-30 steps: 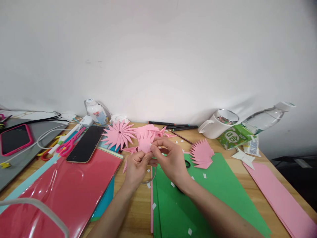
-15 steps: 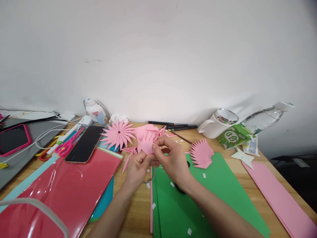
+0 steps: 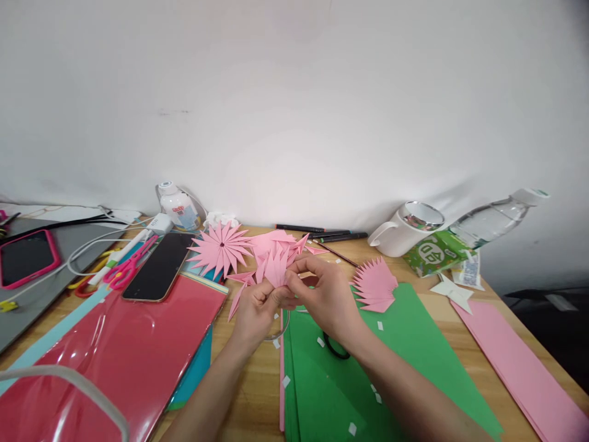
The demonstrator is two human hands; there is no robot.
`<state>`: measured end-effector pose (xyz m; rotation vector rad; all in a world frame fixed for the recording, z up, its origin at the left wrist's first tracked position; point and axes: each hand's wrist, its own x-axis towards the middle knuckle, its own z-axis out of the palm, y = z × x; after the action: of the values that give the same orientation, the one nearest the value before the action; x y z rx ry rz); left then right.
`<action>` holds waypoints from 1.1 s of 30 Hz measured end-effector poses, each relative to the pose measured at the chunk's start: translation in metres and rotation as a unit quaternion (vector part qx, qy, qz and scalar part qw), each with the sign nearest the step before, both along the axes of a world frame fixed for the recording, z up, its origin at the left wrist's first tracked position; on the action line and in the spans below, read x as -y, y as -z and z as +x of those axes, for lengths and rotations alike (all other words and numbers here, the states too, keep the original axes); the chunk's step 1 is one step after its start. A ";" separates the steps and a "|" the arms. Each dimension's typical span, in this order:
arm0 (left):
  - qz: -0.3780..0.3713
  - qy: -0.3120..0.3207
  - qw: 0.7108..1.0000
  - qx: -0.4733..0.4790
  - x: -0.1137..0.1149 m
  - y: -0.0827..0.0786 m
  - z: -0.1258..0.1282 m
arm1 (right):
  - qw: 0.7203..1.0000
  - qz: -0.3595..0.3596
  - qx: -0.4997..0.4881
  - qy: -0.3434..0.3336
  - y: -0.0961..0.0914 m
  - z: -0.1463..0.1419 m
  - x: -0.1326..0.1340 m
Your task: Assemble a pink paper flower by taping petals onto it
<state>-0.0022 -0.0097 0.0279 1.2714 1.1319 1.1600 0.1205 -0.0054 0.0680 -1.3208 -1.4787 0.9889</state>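
Both my left hand (image 3: 257, 307) and my right hand (image 3: 322, 301) pinch a folded pink paper fan (image 3: 276, 267) with pointed tips, held above the table. My fingers hide its lower part. Just behind it lies a pile of folded pink paper pieces (image 3: 269, 240). A finished-looking pink paper star (image 3: 221, 245) with a small dark centre rests at the back left. To the right of my right hand, a larger half-round pink paper fan (image 3: 375, 285) lies partly on green paper sheets (image 3: 414, 362).
Pink scissors (image 3: 129, 267), a black phone (image 3: 159, 269) and a red folder (image 3: 151, 344) lie left. Along the wall are a white bottle (image 3: 179, 209), black markers (image 3: 338, 236), a white mug (image 3: 400, 233) and a leaning clear bottle (image 3: 494, 221). Pink paper strips (image 3: 515, 362) lie right.
The fan in my fingers has turned slightly, its tips now pointing more upward. My right forearm has shifted a little, uncovering more of a black ring-shaped thing on the green paper.
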 end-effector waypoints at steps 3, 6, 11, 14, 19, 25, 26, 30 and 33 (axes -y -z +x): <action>0.008 -0.005 1.000 0.003 0.000 0.001 0.000 | 1.000 -0.009 -0.009 0.000 0.002 0.000 0.001; 0.004 -0.009 1.000 -0.007 0.000 0.002 -0.001 | 1.000 -0.008 -0.003 -0.006 0.003 -0.001 0.001; -0.005 -0.013 1.000 -0.015 -0.001 0.003 -0.001 | 1.000 -0.003 0.017 -0.011 0.005 -0.002 0.002; -0.010 -0.003 1.000 0.003 -0.001 0.006 -0.001 | 1.000 -0.017 0.017 -0.016 0.004 -0.003 0.001; -0.011 -0.001 1.000 0.003 -0.002 0.007 0.000 | 0.998 -0.039 -0.033 -0.039 0.002 0.001 -0.003; 0.011 -0.016 0.999 -0.028 -0.002 -0.003 0.000 | 0.997 -0.037 -0.051 -0.034 -0.001 0.003 -0.005; 0.012 -0.014 0.999 -0.030 -0.002 -0.003 -0.001 | 0.998 -0.024 -0.048 -0.038 -0.001 0.004 -0.005; 0.005 0.012 0.999 -0.038 -0.002 0.004 -0.004 | 0.997 0.017 -0.042 -0.065 -0.002 0.006 -0.007; -0.003 0.014 0.999 -0.041 -0.002 0.008 -0.005 | 0.995 0.022 -0.038 -0.089 -0.003 0.008 -0.008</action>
<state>-0.0072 -0.0075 0.0198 1.3369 1.1742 1.0914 0.1287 0.0029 0.0707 -1.1222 -1.5720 1.1020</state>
